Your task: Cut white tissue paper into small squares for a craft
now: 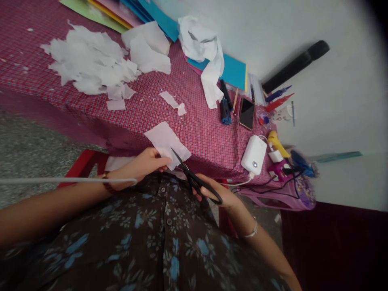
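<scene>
Between thumb and fingers, my left hand (pixel 148 163) pinches the lower edge of a white piece of tissue paper (pixel 165 139) at the table's front edge. My right hand (pixel 212 190) grips the handles of black scissors (pixel 190 176). Their blades point up and left and overlap the right part of the paper, one blade lying over it. Whether the blades are cutting at this instant is hard to see. Beyond the hands, small torn paper scraps (pixel 169 100) lie on the checked cloth.
A large heap of torn white paper (pixel 91 60) covers the table's left side. Crumpled tissue (pixel 200 44) lies at the back by blue sheets (pixel 235 70). To the right are a stapler (pixel 225 111), a phone (pixel 246 113) and a white power bank (pixel 254 155) with cables.
</scene>
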`<state>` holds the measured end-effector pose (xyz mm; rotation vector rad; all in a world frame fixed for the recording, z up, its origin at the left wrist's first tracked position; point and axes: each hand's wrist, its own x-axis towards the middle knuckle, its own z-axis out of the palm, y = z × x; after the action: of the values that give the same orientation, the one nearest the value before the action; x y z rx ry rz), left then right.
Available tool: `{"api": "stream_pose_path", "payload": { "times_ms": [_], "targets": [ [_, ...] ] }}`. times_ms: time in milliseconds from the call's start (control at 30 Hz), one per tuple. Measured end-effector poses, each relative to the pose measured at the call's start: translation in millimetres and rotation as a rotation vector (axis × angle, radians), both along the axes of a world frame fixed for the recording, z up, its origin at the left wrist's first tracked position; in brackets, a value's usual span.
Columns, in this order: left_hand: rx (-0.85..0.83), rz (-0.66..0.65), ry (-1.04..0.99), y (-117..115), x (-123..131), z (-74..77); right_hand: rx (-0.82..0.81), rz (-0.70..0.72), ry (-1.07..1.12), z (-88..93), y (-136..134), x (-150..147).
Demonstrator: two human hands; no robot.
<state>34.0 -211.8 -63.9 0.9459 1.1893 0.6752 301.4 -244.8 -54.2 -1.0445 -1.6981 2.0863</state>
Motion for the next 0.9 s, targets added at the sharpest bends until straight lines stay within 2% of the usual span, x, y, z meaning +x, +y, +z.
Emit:
{"api": "stream_pose_path", "payload": {
  "times_ms": [200,367,533,733,900],
  "targets": [
    [-0.047,0.027,0.006,0,1,-2.9,-0.014,-0.007,-0.012,0.2,-1,-1],
    [0.015,-0.026,-0.018,-1,-2,-7.0,-0.012,-0.006,-0.007,-1.2,-1,0],
    [0.015,-0.015,-0.036,-1,-2,-11.3,-0.014,-0.011,0.005,-5.3,-1,1],
    [0.046,-0.035,-0.027,0,-4,-20.1,-0.06,-0.077,-0.027,-5.9,-7,-1],
    [0.047,0.004,-0.031,2,-3,-12.2,-0.073,-0.089,-0.078,-4.8,-9,-2]
  ]
}}
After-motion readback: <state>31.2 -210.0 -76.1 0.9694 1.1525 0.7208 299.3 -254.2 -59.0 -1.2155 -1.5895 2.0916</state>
